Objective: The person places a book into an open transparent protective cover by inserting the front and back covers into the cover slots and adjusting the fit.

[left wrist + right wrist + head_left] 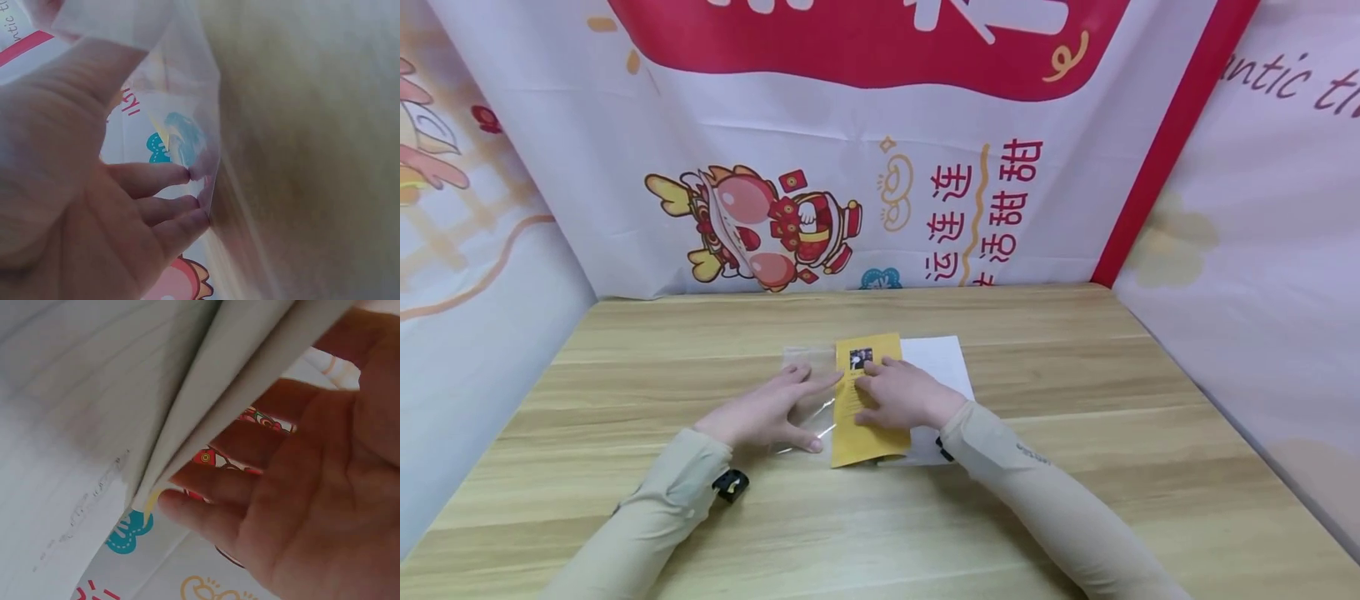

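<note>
A yellow book flap (854, 442) with a small dark photo and lines of print stands in the middle of the table, beside a white page (942, 360). Clear plastic film (805, 357) extends from its left side. My left hand (763, 410) lies at the film, fingers spread and fingertips touching it; the left wrist view shows the see-through film (187, 75) against those fingers. Over the yellow flap rests my right hand (904, 395), its fingers extended. In the right wrist view, printed pages (75, 444) fan out beside the right hand (300, 481).
The wooden table (700, 350) ends at a white printed cloth (820, 117) hanging behind it. More printed cloth hangs at the left and right sides. Black wrist mounts (731, 485) sit under the sleeves.
</note>
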Action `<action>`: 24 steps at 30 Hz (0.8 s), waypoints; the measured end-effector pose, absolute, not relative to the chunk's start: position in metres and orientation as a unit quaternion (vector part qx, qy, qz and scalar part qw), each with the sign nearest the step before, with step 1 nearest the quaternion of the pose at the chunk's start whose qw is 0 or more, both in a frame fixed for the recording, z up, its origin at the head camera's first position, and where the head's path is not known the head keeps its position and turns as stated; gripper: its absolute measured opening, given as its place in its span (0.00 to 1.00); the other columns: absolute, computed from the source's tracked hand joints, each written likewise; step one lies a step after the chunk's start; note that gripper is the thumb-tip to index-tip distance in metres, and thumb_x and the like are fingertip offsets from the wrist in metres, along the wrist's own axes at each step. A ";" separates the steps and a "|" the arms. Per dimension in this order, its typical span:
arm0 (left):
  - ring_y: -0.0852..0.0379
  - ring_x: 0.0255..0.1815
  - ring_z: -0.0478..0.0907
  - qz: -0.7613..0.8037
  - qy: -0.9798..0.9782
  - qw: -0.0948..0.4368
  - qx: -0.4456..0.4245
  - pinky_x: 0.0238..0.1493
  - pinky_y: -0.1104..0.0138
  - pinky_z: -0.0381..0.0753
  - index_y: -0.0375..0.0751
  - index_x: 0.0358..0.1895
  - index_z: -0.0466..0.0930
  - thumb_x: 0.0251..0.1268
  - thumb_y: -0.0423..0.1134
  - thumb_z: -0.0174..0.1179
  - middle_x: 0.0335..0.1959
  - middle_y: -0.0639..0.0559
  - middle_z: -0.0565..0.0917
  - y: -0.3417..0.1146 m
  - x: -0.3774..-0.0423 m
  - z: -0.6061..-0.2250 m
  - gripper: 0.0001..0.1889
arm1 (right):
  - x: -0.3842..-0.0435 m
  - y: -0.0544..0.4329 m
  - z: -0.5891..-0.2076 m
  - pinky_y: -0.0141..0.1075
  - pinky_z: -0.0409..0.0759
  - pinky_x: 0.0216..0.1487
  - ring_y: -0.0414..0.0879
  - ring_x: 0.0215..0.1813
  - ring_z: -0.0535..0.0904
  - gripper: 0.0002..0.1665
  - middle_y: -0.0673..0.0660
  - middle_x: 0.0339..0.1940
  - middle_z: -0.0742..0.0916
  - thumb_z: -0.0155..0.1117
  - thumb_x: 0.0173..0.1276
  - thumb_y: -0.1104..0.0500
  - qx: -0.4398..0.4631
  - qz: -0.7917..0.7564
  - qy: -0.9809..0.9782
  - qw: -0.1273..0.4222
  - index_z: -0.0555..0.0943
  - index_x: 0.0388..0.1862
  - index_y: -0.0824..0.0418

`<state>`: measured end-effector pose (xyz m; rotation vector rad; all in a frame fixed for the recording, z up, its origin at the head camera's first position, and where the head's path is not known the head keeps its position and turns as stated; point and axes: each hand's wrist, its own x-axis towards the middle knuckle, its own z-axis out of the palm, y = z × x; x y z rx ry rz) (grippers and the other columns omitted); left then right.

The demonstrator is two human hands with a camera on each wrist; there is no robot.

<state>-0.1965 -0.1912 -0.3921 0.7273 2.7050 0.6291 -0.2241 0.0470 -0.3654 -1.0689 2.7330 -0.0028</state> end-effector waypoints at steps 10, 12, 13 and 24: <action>0.37 0.77 0.39 0.199 0.939 0.159 0.232 0.64 0.30 0.50 0.69 0.76 0.58 0.49 0.66 0.69 0.79 0.37 0.45 -0.187 -0.193 -0.387 0.47 | -0.226 0.047 -0.367 0.56 0.54 0.72 0.70 0.75 0.47 0.60 0.77 0.76 0.49 0.77 0.43 0.30 -0.235 -0.117 0.962 0.068 0.72 0.71 0.58; 0.37 0.77 0.39 0.197 0.938 0.159 0.236 0.64 0.30 0.50 0.67 0.75 0.60 0.48 0.66 0.69 0.78 0.37 0.45 -0.186 -0.193 -0.386 0.47 | -0.227 0.048 -0.368 0.57 0.59 0.70 0.71 0.74 0.50 0.63 0.78 0.76 0.49 0.78 0.42 0.29 -0.216 -0.131 0.965 0.073 0.70 0.73 0.58; 0.36 0.77 0.39 0.197 0.937 0.158 0.240 0.64 0.30 0.50 0.65 0.75 0.61 0.48 0.66 0.69 0.78 0.37 0.46 -0.185 -0.193 -0.386 0.47 | -0.227 0.048 -0.369 0.57 0.62 0.69 0.70 0.74 0.52 0.64 0.78 0.75 0.49 0.79 0.41 0.30 -0.212 -0.137 0.965 0.075 0.69 0.73 0.58; 0.38 0.77 0.46 0.186 0.943 0.121 0.248 0.68 0.38 0.55 0.54 0.78 0.57 0.41 0.67 0.72 0.77 0.36 0.52 -0.186 -0.197 -0.391 0.57 | -0.229 0.049 -0.367 0.55 0.73 0.61 0.65 0.70 0.62 0.67 0.77 0.75 0.51 0.81 0.42 0.33 -0.204 -0.168 0.958 0.109 0.64 0.75 0.64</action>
